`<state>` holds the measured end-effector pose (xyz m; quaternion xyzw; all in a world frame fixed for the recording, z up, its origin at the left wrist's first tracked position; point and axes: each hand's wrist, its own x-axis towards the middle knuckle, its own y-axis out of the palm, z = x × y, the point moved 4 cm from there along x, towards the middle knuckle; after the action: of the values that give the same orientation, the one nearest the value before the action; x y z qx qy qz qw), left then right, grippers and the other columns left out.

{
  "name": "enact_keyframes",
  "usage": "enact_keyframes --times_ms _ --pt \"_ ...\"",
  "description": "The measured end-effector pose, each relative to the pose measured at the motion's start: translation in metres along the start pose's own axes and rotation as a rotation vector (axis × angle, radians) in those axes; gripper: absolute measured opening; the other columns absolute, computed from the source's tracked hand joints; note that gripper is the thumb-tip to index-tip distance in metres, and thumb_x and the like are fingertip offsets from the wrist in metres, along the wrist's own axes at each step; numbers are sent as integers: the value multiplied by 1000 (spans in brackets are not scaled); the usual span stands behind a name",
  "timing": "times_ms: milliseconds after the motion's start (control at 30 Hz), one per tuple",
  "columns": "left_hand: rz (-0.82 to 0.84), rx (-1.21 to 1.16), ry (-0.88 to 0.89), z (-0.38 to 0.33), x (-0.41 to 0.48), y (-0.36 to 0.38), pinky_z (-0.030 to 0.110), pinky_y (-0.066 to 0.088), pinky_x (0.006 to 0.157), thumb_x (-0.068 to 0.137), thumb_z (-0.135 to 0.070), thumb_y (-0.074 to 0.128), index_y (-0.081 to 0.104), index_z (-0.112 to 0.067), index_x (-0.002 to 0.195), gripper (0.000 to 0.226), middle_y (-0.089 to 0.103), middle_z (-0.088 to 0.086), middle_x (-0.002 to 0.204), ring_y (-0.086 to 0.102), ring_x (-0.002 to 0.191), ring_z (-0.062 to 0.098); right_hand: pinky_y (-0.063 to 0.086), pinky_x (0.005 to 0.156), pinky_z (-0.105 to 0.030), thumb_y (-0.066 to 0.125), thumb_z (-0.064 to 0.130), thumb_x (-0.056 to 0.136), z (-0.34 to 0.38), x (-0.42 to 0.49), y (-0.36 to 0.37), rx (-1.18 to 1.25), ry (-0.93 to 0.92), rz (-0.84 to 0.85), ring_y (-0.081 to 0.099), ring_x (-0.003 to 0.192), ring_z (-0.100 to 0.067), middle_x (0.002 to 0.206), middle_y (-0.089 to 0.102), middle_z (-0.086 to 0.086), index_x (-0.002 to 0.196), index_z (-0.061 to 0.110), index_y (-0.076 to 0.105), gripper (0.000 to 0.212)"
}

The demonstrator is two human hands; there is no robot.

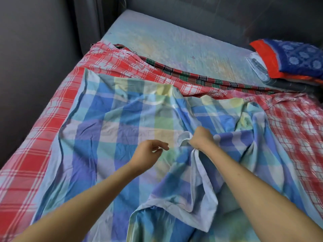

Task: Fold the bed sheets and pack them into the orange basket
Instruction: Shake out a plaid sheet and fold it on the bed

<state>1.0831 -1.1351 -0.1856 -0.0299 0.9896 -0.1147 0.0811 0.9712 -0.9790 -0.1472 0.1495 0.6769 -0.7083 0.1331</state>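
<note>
We're in a home bedroom: a bare mattress point(174, 42) draped in checked sheets point(122, 110), folded linens point(297, 60) stacked by dark walls point(35, 49).

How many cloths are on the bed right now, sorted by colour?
Blue-green checked sheet: 1
Red-white checked sheet: 1
Dark green tartan cloth: 1
Blue floral cloth with red border: 1
Total: 4. The layers under the floral cloth are too hidden to count.
</note>
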Motion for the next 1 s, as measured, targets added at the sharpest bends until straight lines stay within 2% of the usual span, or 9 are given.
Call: enact_keyframes --times_ms 67,167,333,433,500,567,667,833,1000 --pt "-198 103 -64 22 3 -47 28 49 90 81 -11 52 67 -30 79 24 71 6 105 65 100 22 33 60 -27 58 14 88 27 -2 -16 233 -34 -94 53 88 -27 92 57 -12 99 9 59 12" --pt "-490 354 -215 46 -8 -118 32 43 83 83 -4 51 70 -17 101 29 70 9 107 63 99 30 30 53 -25 59 3 84 84 -10 -49 649 -136 -185 49 71 -21 66 50 -1 80 8 64 7" --pt "-671 317 -373 90 -21 -231 36 44 86 89 -9 55 67 -6 109 23 68 15 108 62 102 32 31 44 -20 61 1 79 232 -7 -118 879 -347 -395 50 73 -9 75 52 7 82 8 67 10" --pt "-503 21 -294 80 -9 -240 38 48 82 94 -23 54 69 -8 90 21 69 12 90 65 89 28 35 53 -19 59 6 83 313 -15 -162 971 -467 -468 44 72 -12 77 47 6 63 20 48 26" --pt "-361 -223 -263 60 -3 -234 32 49 76 97 -35 47 66 -10 89 33 68 5 86 62 82 19 40 69 -27 54 9 88 357 -7 -163 990 -499 -460 49 82 -16 88 57 0 79 16 58 11" --pt "-290 -423 -351 49 0 -231 27 49 68 96 -51 38 64 -13 92 46 67 0 82 62 74 14 44 80 -31 53 8 89 376 14 -139 1034 -408 -426 57 94 -20 106 65 -5 107 8 63 21" --pt "-144 -606 -471 46 -4 -231 25 47 59 89 -67 29 62 -16 91 61 63 1 69 58 59 13 46 87 -35 54 7 87 382 45 -92 1105 -251 -388 60 104 -26 116 66 -11 115 5 63 29" --pt "-236 -271 -366 64 -11 -222 21 45 50 68 -19 82 61 -12 68 21 60 -8 51 57 49 7 47 76 -32 49 1 86 400 63 -66 1203 -220 -364 53 84 -19 97 64 -6 106 3 64 26" --pt "-743 -215 -414 106 -3 -276 26 33 50 62 -4 76 52 -5 45 29 46 3 41 43 48 17 41 66 -20 41 -12 81 413 56 -68 1398 -403 -491 47 78 -16 83 54 0 93 9 57 29"
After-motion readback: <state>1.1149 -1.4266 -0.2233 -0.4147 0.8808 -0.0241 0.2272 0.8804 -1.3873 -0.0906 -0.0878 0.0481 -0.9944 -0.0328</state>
